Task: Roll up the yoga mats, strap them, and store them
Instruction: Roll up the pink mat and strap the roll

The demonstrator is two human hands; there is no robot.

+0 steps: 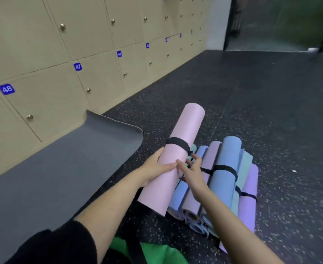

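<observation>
Down on the dark speckled rubber floor [252, 96], flecked with pale chips, and the pink rolled yoga mat [183, 130] is right in the middle of things, angled up and away with its far end raised and its near end down beside the pile of rolled mats [227, 174]. A black strap [176, 142] is cinched round the pink roll about midway, with its loose tail sticking out on the right side. The left hand [155, 166] cups the roll from the left just below the strap, thumb laid across the top, holding it. The right hand [194, 169] is at the roll's right side with fingers spread apart and relaxed, fingertips touching the mat near the strap's tail, gripping nothing. The pile is blue, pink, pale green and purple rolls lying side by side and stacked, each banded in black. To the left, a grey yoga mat [61, 168] lies unrolled along the floor, its far corner curling up against the beige lockers [42, 44]. Those lockers carry round brass knobs and blue number plates, 48 [6, 89] and 47 [77, 66] readable. At the far right stands a dark-framed glass door [274, 25].
</observation>
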